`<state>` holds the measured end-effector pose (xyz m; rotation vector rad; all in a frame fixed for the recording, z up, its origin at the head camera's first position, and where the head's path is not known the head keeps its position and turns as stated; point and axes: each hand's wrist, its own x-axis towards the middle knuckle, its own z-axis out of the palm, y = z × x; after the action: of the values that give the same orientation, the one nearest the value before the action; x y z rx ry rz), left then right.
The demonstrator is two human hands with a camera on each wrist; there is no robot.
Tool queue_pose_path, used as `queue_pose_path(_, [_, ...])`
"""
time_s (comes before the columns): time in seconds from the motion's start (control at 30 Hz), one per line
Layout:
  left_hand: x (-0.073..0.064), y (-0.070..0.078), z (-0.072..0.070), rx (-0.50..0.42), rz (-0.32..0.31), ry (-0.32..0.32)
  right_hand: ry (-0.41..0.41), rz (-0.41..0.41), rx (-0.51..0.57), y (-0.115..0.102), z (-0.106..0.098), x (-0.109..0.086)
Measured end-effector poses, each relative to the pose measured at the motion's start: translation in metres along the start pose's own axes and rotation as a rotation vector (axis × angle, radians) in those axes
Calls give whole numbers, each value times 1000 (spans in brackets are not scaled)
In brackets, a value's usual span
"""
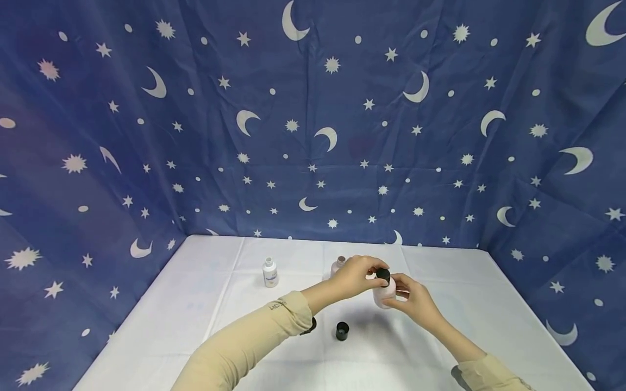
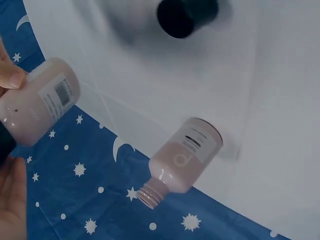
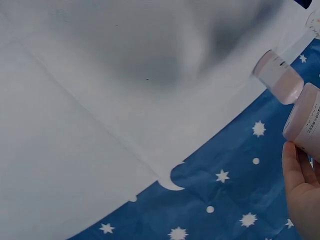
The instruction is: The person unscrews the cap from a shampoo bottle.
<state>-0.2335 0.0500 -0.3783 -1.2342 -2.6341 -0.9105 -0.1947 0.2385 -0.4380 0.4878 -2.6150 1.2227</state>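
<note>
A pink bottle (image 1: 383, 296) with a black cap (image 1: 383, 276) on its neck is held up off the table between both hands. My left hand (image 1: 356, 276) pinches that cap from above and the left. Round the bottle's body, from the right, curl the fingers of my right hand (image 1: 414, 300). A second pink bottle (image 2: 186, 156) stands uncapped just behind my left hand, which partly covers it in the head view. Nearer the front, a loose black cap (image 1: 342, 330) lies on the table with its hollow side showing.
A small white bottle (image 1: 270, 272) stands uncapped on the left of the white-covered table (image 1: 288, 364). Under the left sleeve (image 1: 254, 336) a dark object (image 1: 309, 326) partly shows. A blue star-and-moon cloth (image 1: 313, 108) hangs behind and at both sides.
</note>
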Motion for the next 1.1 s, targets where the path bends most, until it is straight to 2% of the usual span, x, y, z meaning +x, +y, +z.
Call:
queue_pose_path(0.13, [-10,1,-14,-5,42,-14,-15,-51,-14,-12,-3,2])
queue_pose_path(0.27, [-18,0,-26,-68,103,-4,-42,-100,-19,-27,-7,5])
queue_pose_path(0.37, [-23,-1,-34,-173,150,20,-62,-137,-16,-40,-10,7])
queue_pose_path(0.5, [-33,0,-46,-359,144,32,-91,-153,31,-55,-11,8])
queue_pose_path(0.57, [-39,4,-54,-456,119,22,-108,-153,92,-61,-11,7])
queue_pose_path(0.7, [-52,12,-72,-607,94,-22,-160,-200,293,-72,-8,5])
queue_pose_path(0.8, [-59,16,-88,-661,96,-64,-224,-272,444,-78,-3,6])
queue_pose_path(0.9, [-62,16,-102,-708,80,-127,-310,-313,548,-83,1,9])
queue_pose_path(1.03, [-65,9,-112,-790,53,-213,-423,-291,676,-87,7,14])
queue_pose_path(1.1, [-66,5,-114,-821,66,-249,-465,-275,743,-89,11,16])
